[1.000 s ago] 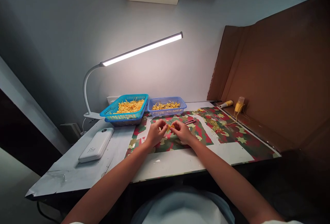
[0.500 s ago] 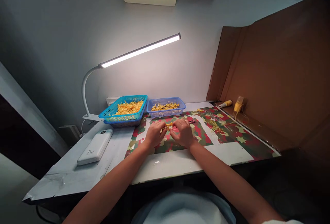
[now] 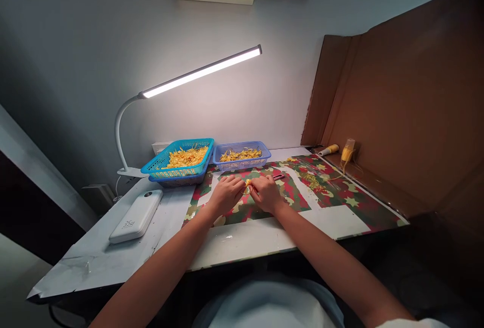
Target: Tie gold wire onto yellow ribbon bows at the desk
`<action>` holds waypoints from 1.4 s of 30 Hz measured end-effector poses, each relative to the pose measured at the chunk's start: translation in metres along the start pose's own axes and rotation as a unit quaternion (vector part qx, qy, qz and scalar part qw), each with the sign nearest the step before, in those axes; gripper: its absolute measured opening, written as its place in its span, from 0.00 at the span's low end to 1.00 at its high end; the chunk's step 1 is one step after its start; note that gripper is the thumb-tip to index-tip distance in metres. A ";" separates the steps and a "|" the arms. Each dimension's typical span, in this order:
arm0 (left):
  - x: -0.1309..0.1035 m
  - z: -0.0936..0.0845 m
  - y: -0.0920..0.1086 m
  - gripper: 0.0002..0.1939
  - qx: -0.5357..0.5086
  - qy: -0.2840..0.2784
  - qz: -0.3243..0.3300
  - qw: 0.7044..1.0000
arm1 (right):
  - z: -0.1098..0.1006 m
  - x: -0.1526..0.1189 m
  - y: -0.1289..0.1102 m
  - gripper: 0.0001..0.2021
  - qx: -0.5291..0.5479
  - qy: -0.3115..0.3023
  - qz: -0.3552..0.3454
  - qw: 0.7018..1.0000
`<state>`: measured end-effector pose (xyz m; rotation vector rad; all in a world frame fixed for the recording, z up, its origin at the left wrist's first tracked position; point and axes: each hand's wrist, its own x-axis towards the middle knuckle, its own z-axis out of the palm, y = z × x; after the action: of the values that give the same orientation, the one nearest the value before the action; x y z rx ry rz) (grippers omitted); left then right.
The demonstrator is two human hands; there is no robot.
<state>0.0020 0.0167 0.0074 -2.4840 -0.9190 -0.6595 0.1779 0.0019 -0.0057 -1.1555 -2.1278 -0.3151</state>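
Observation:
Both of my hands meet above the camouflage-patterned mat, fingers pinched around a small yellow piece (image 3: 248, 183) with a thin yellow loop hanging below it. My left hand (image 3: 227, 194) is closed at the piece's left side. On its right side, my right hand (image 3: 267, 194) is closed too. A pink tool (image 3: 279, 177), perhaps thread snips, sticks out past the right hand's knuckles; whether that hand grips it or it lies behind cannot be told. Fingers hide most of the piece.
Behind the hands stand a turquoise basket (image 3: 151, 167), stacked on another and full of yellow pieces, and a purple basket (image 3: 242, 164) with more. A white power bank (image 3: 136, 217) lies left. Thread spools (image 3: 347, 151), green scraps (image 3: 312, 183) and a cardboard wall (image 3: 397, 106) are right. A lit lamp (image 3: 204, 71) hangs above.
The yellow piece was stretched level between the fingers; now it is bunched up and a thin loop shows below it. My hands have drawn slightly closer together. The view has shifted slightly.

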 end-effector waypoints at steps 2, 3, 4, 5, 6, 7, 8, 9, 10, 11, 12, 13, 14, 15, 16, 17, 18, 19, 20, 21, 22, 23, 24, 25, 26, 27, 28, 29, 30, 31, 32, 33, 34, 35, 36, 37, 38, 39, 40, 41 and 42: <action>0.000 -0.001 -0.001 0.13 -0.005 -0.003 0.003 1.000 | 0.000 0.000 0.000 0.11 0.009 0.004 -0.001 1.000; 0.001 -0.001 -0.001 0.13 -0.010 -0.004 0.006 1.000 | 0.000 0.000 0.000 0.11 0.014 0.008 0.000 1.000; 0.001 -0.002 -0.001 0.12 -0.017 -0.006 0.011 1.000 | 0.000 -0.001 0.000 0.10 0.018 0.011 0.002 1.000; 0.001 -0.002 -0.002 0.12 -0.028 -0.009 0.015 0.999 | 0.000 -0.001 0.000 0.10 0.021 0.010 0.003 1.000; 0.001 -0.002 -0.003 0.12 -0.042 -0.012 0.020 0.999 | 0.000 -0.001 0.001 0.10 0.025 0.005 0.004 1.000; 0.001 -0.003 -0.003 0.12 -0.057 -0.016 0.025 0.998 | 0.001 0.000 0.002 0.11 0.030 -0.003 0.001 1.000; 0.001 -0.003 -0.004 0.11 -0.072 -0.020 0.031 0.997 | 0.001 0.000 0.003 0.11 0.038 -0.014 -0.005 0.999; 0.001 -0.003 -0.005 0.11 -0.085 -0.024 0.037 0.995 | 0.001 0.000 0.005 0.12 0.049 -0.025 -0.013 0.998; 0.001 -0.004 -0.005 0.11 -0.095 -0.028 0.042 0.994 | 0.002 0.000 0.006 0.13 0.062 -0.034 -0.023 0.997; 0.000 -0.005 -0.005 0.11 -0.102 -0.031 0.046 0.993 | 0.003 0.000 0.008 0.13 0.076 -0.039 -0.032 0.996; 0.000 -0.005 -0.005 0.11 -0.108 -0.033 0.048 0.992 | 0.003 0.001 0.009 0.13 0.091 -0.041 -0.037 0.994; 0.000 -0.006 -0.005 0.12 -0.114 -0.035 0.048 0.992 | 0.004 0.001 0.009 0.13 0.105 -0.037 -0.034 0.993; 0.000 -0.006 -0.005 0.12 -0.122 -0.033 0.044 0.991 | 0.005 0.001 0.009 0.13 0.119 -0.030 -0.026 0.992; -0.001 -0.007 -0.004 0.12 -0.132 -0.026 0.034 0.990 | 0.006 0.001 0.009 0.13 0.132 -0.020 -0.013 0.991; -0.001 -0.007 -0.004 0.13 -0.144 -0.016 0.020 0.989 | 0.007 0.001 0.008 0.13 0.145 -0.007 0.002 0.989; -0.001 -0.006 -0.003 0.13 -0.157 -0.004 0.002 0.988 | 0.008 0.001 0.007 0.12 0.156 0.008 0.016 0.988; -0.001 -0.005 -0.003 0.13 -0.169 0.010 -0.018 0.985 | 0.008 0.001 0.006 0.12 0.165 0.024 0.028 0.986; 0.000 -0.005 -0.002 0.13 -0.179 0.021 -0.038 0.983 | 0.008 0.002 0.004 0.11 0.170 0.041 0.038 0.984; 0.000 -0.004 -0.001 0.13 -0.187 0.031 -0.056 0.980 | 0.008 0.002 0.003 0.11 0.172 0.057 0.046 0.982; 0.001 -0.004 0.000 0.14 -0.192 0.038 -0.073 0.978 | 0.008 0.002 0.002 0.12 0.170 0.072 0.053 0.981; 0.001 -0.003 0.002 0.14 -0.195 0.045 -0.088 0.976 | 0.007 0.002 0.000 0.12 0.166 0.083 0.059 0.981; 0.002 -0.004 0.003 0.15 -0.196 0.051 -0.101 0.974 | 0.007 0.002 -0.001 0.13 0.160 0.091 0.063 0.981; 0.003 -0.004 0.005 0.16 -0.196 0.057 -0.112 0.972 | 0.007 0.002 -0.002 0.13 0.153 0.096 0.064 0.981; 0.004 -0.005 0.006 0.16 -0.196 0.062 -0.121 0.971 | 0.006 0.002 -0.002 0.13 0.148 0.100 0.062 0.982; 0.004 -0.005 0.008 0.16 -0.197 0.068 -0.127 0.970 | 0.006 0.002 -0.003 0.13 0.144 0.103 0.057 0.983; 0.005 -0.006 0.009 0.16 -0.197 0.073 -0.129 0.969 | 0.007 0.001 -0.003 0.13 0.140 0.106 0.052 0.983; 0.005 -0.006 0.010 0.16 -0.197 0.076 -0.130 0.969 | 0.007 0.001 -0.004 0.13 0.138 0.107 0.045 0.984; 0.005 -0.006 0.010 0.16 -0.194 0.077 -0.129 0.969 | 0.007 0.000 -0.004 0.13 0.135 0.106 0.039 0.984; 0.005 -0.006 0.010 0.15 -0.189 0.075 -0.129 0.971 | 0.008 0.000 -0.004 0.13 0.132 0.103 0.033 0.985; 0.005 -0.006 0.010 0.15 -0.183 0.070 -0.126 0.973 | 0.007 -0.001 -0.004 0.13 0.129 0.099 0.028 0.986; 0.004 -0.006 0.010 0.14 -0.175 0.061 -0.119 0.975 | 0.007 -0.001 -0.004 0.13 0.126 0.095 0.023 0.987; 0.004 -0.005 0.009 0.14 -0.168 0.050 -0.109 0.978 | 0.005 -0.002 -0.004 0.13 0.125 0.091 0.018 0.988; 0.003 -0.005 0.009 0.14 -0.161 0.040 -0.097 0.981 | 0.004 -0.003 -0.004 0.12 0.125 0.088 0.014 0.988; 0.003 -0.004 0.008 0.13 -0.154 0.033 -0.083 0.984 | 0.002 -0.003 -0.004 0.12 0.127 0.085 0.009 0.988; 0.002 -0.004 0.007 0.13 -0.149 0.030 -0.072 0.986 | -0.001 -0.003 -0.003 0.11 0.129 0.082 0.004 0.988; 0.002 -0.004 0.006 0.13 -0.143 0.030 -0.065 0.987 | -0.003 -0.004 -0.003 0.10 0.130 0.082 0.000 0.988; 0.002 -0.004 0.006 0.13 -0.136 0.034 -0.061 0.988 | -0.006 -0.004 -0.003 0.09 0.132 0.083 -0.004 0.988; 0.001 -0.005 0.005 0.13 -0.128 0.037 -0.060 0.989 | -0.008 -0.004 -0.003 0.08 0.135 0.086 -0.007 0.987; 0.001 -0.005 0.005 0.13 -0.121 0.039 -0.057 0.990 | -0.009 -0.005 -0.003 0.07 0.137 0.089 -0.009 0.987; 0.001 -0.005 0.004 0.13 -0.113 0.039 -0.054 0.991 | -0.010 -0.005 -0.003 0.07 0.139 0.091 -0.011 0.986; 0.001 -0.005 0.004 0.13 -0.105 0.038 -0.051 0.992 | -0.011 -0.005 -0.004 0.08 0.141 0.090 -0.010 0.986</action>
<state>0.0036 0.0116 0.0113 -2.5859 -0.9987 -0.9214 0.1818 -0.0088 -0.0004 -0.9067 -1.9516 -0.1167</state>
